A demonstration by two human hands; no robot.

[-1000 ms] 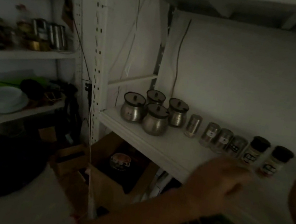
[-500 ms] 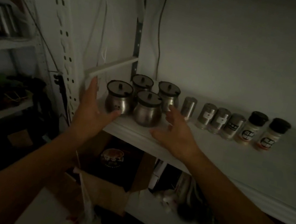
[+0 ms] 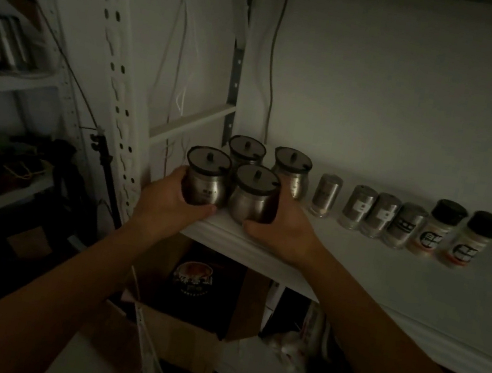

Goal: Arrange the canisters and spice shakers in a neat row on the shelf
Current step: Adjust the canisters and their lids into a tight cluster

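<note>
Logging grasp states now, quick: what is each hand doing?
Left hand: closed around the front-left canister.
Right hand: closed around the front-right canister.

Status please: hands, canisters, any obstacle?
Left hand on front-left canister; right hand on front-right canister. Four canisters clustered. Shakers close right.

The room is dim — a plain white wall rises behind a white shelf, with thin wires hanging down it. A perforated white upright frames the unit's left side. Further left, another rack holds cluttered items in shadow — below sits an open cardboard box.
</note>
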